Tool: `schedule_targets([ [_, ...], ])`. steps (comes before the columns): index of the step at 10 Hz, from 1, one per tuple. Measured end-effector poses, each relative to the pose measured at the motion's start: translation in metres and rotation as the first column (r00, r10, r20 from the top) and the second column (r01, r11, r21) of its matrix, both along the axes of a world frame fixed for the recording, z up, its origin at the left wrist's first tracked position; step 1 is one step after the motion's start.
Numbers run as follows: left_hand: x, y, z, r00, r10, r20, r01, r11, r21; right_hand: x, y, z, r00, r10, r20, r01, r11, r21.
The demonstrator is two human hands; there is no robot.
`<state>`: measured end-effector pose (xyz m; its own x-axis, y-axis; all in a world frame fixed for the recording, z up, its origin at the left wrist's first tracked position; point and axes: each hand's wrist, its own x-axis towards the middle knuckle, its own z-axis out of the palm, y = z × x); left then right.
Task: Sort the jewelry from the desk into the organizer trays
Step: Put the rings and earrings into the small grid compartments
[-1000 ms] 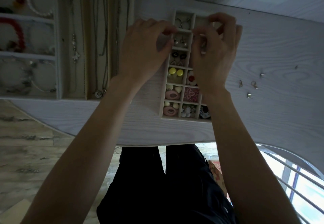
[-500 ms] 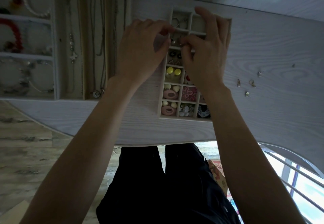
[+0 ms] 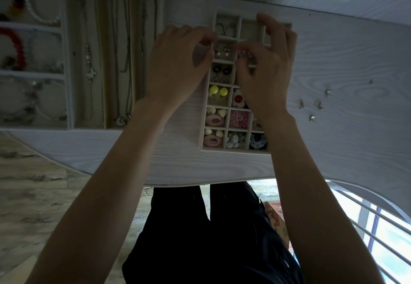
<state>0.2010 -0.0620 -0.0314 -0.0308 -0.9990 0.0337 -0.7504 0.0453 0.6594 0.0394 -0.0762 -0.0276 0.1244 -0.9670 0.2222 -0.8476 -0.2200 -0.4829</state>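
A: Where does the jewelry sit?

B: Mostly in the small compartment tray (image 3: 203, 128) on the pale worktop (image 3: 333, 150): yellow studs (image 3: 218, 91), pearl earrings (image 3: 222, 53), rings (image 3: 224, 29) in the far-left cell, pink pieces nearer the person. A few loose earrings (image 3: 314, 105) lie on the worktop, well apart to the right of that tray.

A: And the hands?

B: Both hover over the tray's far end. The left hand (image 3: 175, 65) has its fingers curled, tips pinched together at the tray's left wall; whether they hold anything I cannot tell. The right hand (image 3: 266, 72) pinches something small above the second row, too tiny to name, other fingers raised.

A: Anything farther out?

B: A necklace tray (image 3: 131, 61) left of the hands, and bracelet compartments (image 3: 64, 50) beyond it.
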Motion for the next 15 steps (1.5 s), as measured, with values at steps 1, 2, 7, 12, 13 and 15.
schedule_targets([
  [1, 0.000, 0.001, 0.001, 1.000, 0.005, 0.000, -0.005, 1.000, 0.001, 0.000, 0.001, -0.002, 0.998, 0.050, -0.047, -0.051, 0.998, -0.034],
  [2, 0.000, 0.000, 0.001, 1.000, 0.000, -0.005, 0.000, 1.000, 0.001, 0.001, 0.003, -0.001, 0.996, 0.065, -0.058, -0.067, 0.997, -0.033],
  [7, -0.035, 0.018, 0.028, 1.000, -0.027, -0.004, 0.026, 0.998, -0.065, -0.064, 0.051, 0.039, 0.996, -0.082, 0.041, 0.083, 0.997, -0.004],
  [12, -0.135, 0.043, 0.019, 0.913, -0.154, 0.378, 0.158, 0.987, 0.020, -0.184, 0.040, 0.004, 0.944, -0.330, 0.002, 0.311, 0.890, 0.333],
  [13, -0.138, 0.043, 0.017, 0.923, -0.110, 0.368, 0.123, 0.992, -0.012, -0.181, 0.026, 0.001, 0.962, -0.265, -0.061, 0.270, 0.900, 0.343],
  [15, -0.136, 0.047, 0.017, 0.964, -0.098, 0.247, 0.106, 0.994, -0.019, -0.179, 0.030, 0.007, 0.980, -0.188, 0.061, 0.163, 0.942, 0.292],
])
